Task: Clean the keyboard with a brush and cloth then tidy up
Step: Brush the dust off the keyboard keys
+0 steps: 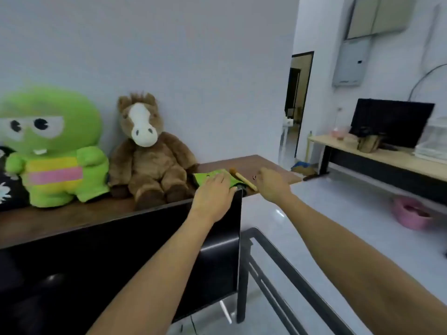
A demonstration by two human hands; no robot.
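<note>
Behind the monitor (121, 257), a brown desk (251, 163) runs along the pale wall, and that is where we are reaching with both arms. Our left hand (212, 197) lies flat on the green cloth (205, 176), fingers together and spread over it, pressing rather than pinching as far as we can see. Our right hand (272, 183) hovers at the near end of the brush (243, 180), which lies on the desk just beside the cloth, bristles pointing away from us; the fingers look loosely curled, but we cannot tell whether they touch the handle. Two plush toys, a green one (53, 146) and a brown horse (150, 151), sit on the desk to the left of the cloth. No keyboard is in view, so we cannot check whether it has been cleaned. Both tools lie side by side at the far corner, away from where a keyboard would sit, so we judge this is either the fetching of them at the start or the putting away at the end; nothing in view settles which. If it is the tidy-up, little remains beyond letting go.
</note>
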